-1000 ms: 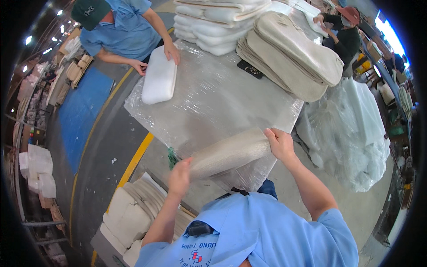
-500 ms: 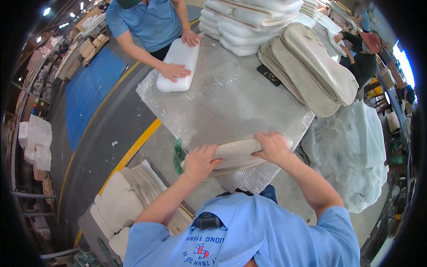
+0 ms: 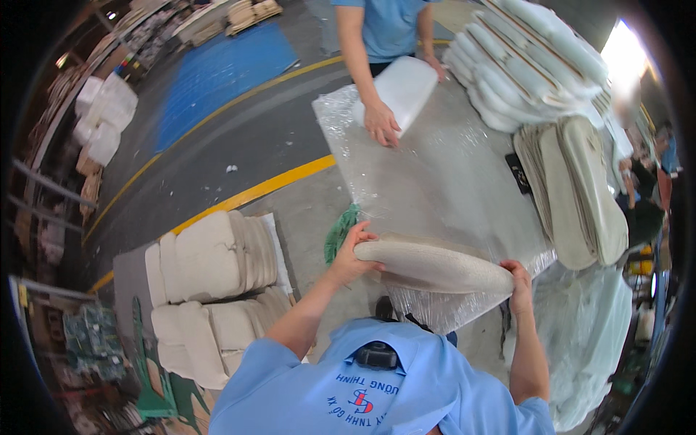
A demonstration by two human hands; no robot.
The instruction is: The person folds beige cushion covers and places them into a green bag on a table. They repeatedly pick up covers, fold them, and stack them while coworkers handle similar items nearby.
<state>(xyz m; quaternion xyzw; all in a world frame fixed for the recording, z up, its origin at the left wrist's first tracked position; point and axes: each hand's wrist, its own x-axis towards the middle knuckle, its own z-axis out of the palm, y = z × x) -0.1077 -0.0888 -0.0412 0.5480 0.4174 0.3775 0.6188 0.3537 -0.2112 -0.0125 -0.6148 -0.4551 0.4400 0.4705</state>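
Observation:
A long beige fabric cushion pad [image 3: 442, 268] is held up on its edge over the near end of the table [image 3: 428, 185], which is covered in clear plastic film. My left hand [image 3: 355, 252] grips its left end, the thumb on the near face. The other end is in my right hand [image 3: 518, 285], with the fingers wrapped round the tip. The pad's lower edge is close to the plastic; whether it touches I cannot tell. Just beyond my left hand hangs a bunched green strip [image 3: 341, 233] at the table's edge.
Across the table a person's hand [image 3: 382, 123] rests by a white wrapped pad [image 3: 402, 90]. White pads [image 3: 522, 65] and beige pads [image 3: 573, 188] are stacked to the right. More beige pads [image 3: 210, 257] lie in piles at my left. Clear plastic sheeting [image 3: 587, 333] hangs at my right.
My hands have spread apart to the pad's two ends, and the pad has been turned up onto its edge. My view has swung left. The other person's hands have shifted on the white pad.

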